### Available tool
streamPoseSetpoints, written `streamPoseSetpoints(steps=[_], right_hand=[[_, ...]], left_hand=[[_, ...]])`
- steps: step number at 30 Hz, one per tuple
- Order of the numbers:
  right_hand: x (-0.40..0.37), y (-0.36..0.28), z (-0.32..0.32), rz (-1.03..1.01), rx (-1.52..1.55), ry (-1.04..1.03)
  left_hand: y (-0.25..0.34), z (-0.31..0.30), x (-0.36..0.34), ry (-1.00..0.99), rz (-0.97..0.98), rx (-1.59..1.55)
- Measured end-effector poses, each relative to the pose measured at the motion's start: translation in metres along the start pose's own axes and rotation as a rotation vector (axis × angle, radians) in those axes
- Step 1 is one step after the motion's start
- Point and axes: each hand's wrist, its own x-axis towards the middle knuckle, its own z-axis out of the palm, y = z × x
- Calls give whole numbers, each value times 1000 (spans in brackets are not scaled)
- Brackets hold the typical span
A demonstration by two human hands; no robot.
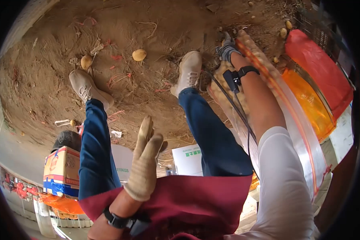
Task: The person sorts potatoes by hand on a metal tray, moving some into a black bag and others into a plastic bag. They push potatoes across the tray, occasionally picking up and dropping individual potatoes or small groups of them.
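My left hand (144, 162), in a cream work glove, is raised in front of my maroon apron (200, 196). Its fingers are stretched out and nothing lies in them. My right hand (228, 50), in a grey striped glove, reaches down to the far end of a long, clear sack (286, 96) with orange stripes and potatoes (250, 42) inside. The right fingers look curled, but whatever they grip is too small and partly hidden. A black strap with a small device (232, 80) sits on the right wrist, with a cable running from it.
Loose potatoes (139, 55) lie on the straw-strewn dirt floor (48, 80) around my shoes (189, 68). Red (316, 72) and orange (308, 102) mesh sacks stand on the right, near a dark crate (316, 24). A cardboard box (62, 170) is on the left.
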Motion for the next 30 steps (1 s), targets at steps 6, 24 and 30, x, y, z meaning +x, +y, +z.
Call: streamPoseSetpoints(steps=[6, 24, 30], right_hand=[[5, 2, 31, 43, 150, 209], [-148, -271, 28, -1119, -177, 141], [-144, -324, -94, -932, 289, 319]], left_hand=[[20, -3, 13, 91, 56, -22], [55, -15, 31, -68, -96, -156], [52, -20, 27, -40, -117, -256]])
